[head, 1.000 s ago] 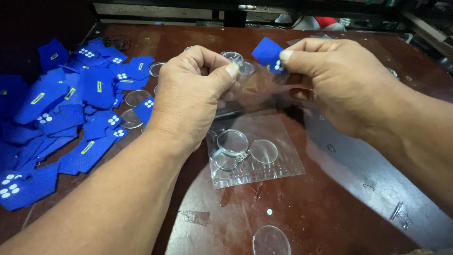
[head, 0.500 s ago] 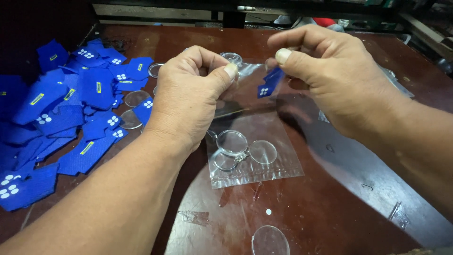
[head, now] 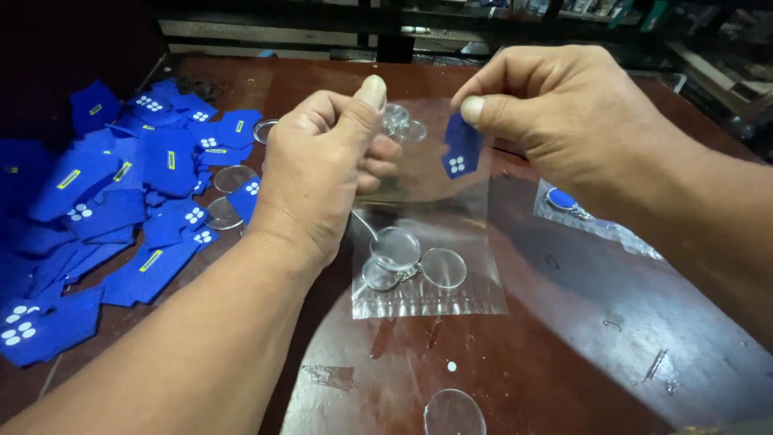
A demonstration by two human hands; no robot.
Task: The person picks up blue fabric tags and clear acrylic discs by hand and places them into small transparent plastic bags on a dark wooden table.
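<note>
My left hand (head: 322, 173) pinches the upper left edge of a clear plastic bag (head: 431, 242) and holds it up over the table. Inside the bag, near its bottom, lie clear round discs with a metal key ring (head: 398, 258). My right hand (head: 564, 117) grips a small blue fabric piece (head: 460, 149) with white dots between thumb and forefinger, right at the bag's upper right edge. Whether the blue piece is inside the bag's mouth or just in front of it, I cannot tell.
A heap of blue fabric pieces (head: 113, 209) covers the left of the dark red table (head: 564, 370), with clear discs (head: 229, 181) among them. A second clear bag holding a blue round item (head: 580, 211) lies at right. One loose clear disc (head: 455, 412) sits at the front edge.
My right hand has brought the blue piece down from above the bag to its upper right edge. My left hand's thumb has lifted, and the bag's top edge is spread wider.
</note>
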